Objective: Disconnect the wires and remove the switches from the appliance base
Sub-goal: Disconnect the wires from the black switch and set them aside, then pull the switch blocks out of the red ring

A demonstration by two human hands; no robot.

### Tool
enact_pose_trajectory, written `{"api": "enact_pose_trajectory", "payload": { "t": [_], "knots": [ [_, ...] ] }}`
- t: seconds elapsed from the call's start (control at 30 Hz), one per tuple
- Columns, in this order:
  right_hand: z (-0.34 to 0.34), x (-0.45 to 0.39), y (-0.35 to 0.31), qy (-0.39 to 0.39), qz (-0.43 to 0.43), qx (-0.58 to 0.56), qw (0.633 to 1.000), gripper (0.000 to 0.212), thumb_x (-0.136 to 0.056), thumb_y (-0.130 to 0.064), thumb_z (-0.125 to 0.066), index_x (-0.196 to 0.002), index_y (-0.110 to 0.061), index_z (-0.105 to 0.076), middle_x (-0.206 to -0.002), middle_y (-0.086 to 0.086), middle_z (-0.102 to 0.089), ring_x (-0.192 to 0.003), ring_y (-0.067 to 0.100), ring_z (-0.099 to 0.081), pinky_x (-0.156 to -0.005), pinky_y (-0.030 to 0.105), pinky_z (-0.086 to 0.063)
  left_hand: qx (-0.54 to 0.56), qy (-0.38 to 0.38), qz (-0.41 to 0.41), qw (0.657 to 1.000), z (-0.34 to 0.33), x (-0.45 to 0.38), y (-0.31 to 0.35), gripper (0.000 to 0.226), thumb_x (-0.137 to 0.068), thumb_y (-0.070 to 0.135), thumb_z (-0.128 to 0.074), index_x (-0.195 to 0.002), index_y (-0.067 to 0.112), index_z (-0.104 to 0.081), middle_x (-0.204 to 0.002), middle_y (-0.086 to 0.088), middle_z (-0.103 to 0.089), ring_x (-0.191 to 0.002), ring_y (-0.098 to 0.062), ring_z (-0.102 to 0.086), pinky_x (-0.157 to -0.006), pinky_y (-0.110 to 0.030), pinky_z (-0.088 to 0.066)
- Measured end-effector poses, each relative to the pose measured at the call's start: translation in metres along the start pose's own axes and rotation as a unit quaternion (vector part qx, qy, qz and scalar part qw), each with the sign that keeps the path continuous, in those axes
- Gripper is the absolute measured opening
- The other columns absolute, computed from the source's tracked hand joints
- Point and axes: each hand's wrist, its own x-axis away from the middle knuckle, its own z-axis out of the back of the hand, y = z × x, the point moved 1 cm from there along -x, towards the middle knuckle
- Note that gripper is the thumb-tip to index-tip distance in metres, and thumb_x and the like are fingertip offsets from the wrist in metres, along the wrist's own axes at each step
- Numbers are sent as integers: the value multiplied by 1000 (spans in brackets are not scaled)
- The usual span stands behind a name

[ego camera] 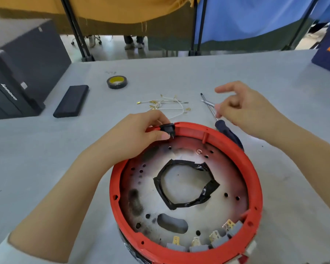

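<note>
Pinching the black switch [167, 128] at the red appliance base [187, 187] rim, the left hand [139, 134] grips; the right hand [242, 105] hovers, fingers loosely curled, seemingly empty.

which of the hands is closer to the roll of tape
Left. The left hand pinches the black switch on the red base's far rim, just below and right of the tape roll. The right hand hovers over the screwdrivers, farther right.

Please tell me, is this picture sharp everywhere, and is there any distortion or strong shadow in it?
Head view: wide-angle lens bends the table edge and stretches the forearms; light is soft and even, with faint shadows only; the red appliance base and the left hand on the black switch are fairly sharp; the right hand looks slightly blurred.
</note>
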Motion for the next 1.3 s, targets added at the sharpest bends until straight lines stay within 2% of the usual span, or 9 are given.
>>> {"api": "enact_pose_trajectory", "payload": {
  "t": [0.17,0.37,0.47,0.6,0.8,0.93,1.07,1.17,1.3],
  "knots": [
    [-13,-7,24,-28,-59,150,987,11,-88,-23,-61,-99,-23,-61,-65,-13,-65,-68,-1,-58,-63,19,-43,4,0,3,1000,0,1,2,16,-90,29,-63,-103,37,-61,-106,15,-67,-101,-5,-60,-93,-27,-44],
    [-28,-24,17,0,-108,191,976,22,-81,-30,-61,-63,-19,-67,-64,-1,-71,-52,17,-60,-65,33,-55,11,-3,-6,1000,-1,5,6,16,-90,28,-62,-102,39,-61,-101,15,-67,-98,-5,-59,-94,-32,-45],
    [-32,-30,16,14,-126,186,974,23,-81,-33,-63,-71,-12,-67,-72,5,-70,-70,24,-64,-68,33,-51,24,-11,-17,1000,0,9,7,17,-90,26,-64,-102,38,-63,-103,12,-68,-100,-10,-61,-97,-38,-45],
    [-37,-32,22,6,-145,196,970,27,-82,-34,-63,-81,-8,-68,-85,9,-70,-85,29,-64,-79,38,-51,34,-2,-18,999,-1,14,5,20,-89,26,-65,-99,43,-63,-104,15,-67,-99,-5,-60,-98,-31,-44],
    [-41,-23,26,31,-97,276,956,29,-82,-46,-62,-62,-27,-51,-92,-1,-68,-104,28,-53,-85,38,-42,38,6,-17,999,-3,15,5,19,-89,25,-65,-100,40,-64,-106,21,-66,-102,4,-58,-95,-21,-42],
    [-34,-21,24,22,-71,235,969,21,-85,-43,-63,-75,-26,-56,-83,-7,-61,-98,23,-55,-84,36,-44,38,13,-22,999,-5,18,5,21,-89,24,-65,-99,43,-63,-102,26,-66,-99,12,-57,-86,-4,-37],
    [-23,-12,-16,-54,-6,66,996,23,-92,-38,-56,-91,-17,-64,-80,-8,-66,-58,-4,-55,-54,10,-37,-29,30,-16,999,-2,19,5,27,-85,37,-67,-112,39,-61,-109,23,-63,-101,7,-55,-83,-1,-35],
    [-33,6,-51,-166,70,85,980,26,-85,-49,-59,-102,-30,-62,-94,-17,-64,-82,-6,-57,-70,10,-42,-89,-2,-22,996,-2,20,8,45,-73,49,-74,-114,37,-59,-107,18,-62,-102,-3,-54,-81,-10,-38],
    [-59,20,-61,-224,144,235,935,48,-84,-43,-63,-126,-24,-49,-118,-5,-55,-108,13,-49,-91,33,-43,-132,-18,11,991,-8,19,11,55,-75,44,-75,-124,28,-56,-110,10,-65,-101,-11,-57,-84,-27,-44]
  ]
}}
